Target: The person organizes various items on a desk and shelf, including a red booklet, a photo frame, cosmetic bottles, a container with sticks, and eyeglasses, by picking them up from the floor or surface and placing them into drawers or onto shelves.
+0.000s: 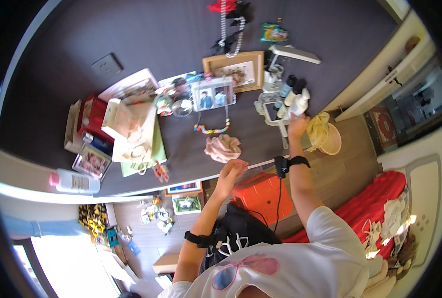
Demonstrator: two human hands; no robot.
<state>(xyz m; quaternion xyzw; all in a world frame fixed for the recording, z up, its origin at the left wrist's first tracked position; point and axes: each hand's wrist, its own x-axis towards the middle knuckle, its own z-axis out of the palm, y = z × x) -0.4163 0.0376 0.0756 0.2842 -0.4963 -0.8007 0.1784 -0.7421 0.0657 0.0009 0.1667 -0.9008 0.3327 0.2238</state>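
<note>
At the desk's right end my right hand [298, 126] is closed around the lower part of a white bottle [299, 103], which tilts slightly. Beside it stand more bottles, one of them blue with a dark cap [287, 86], and a white-framed mirror [271, 112] on a handle. My left hand [233, 172] hovers by the desk's front edge, loosely open with nothing visible in it. Closest to it lies a crumpled pink cloth [223, 148]. Behind the cloth is a colourful beaded string [212, 130].
A white desk lamp [294, 53] and a wooden picture frame [259, 69] stand at the back. Boxes and a red case [95, 119] crowd the left. Right of the desk is a bin [332, 141] with a yellow bag. A red stool [263, 198] stands below the front edge.
</note>
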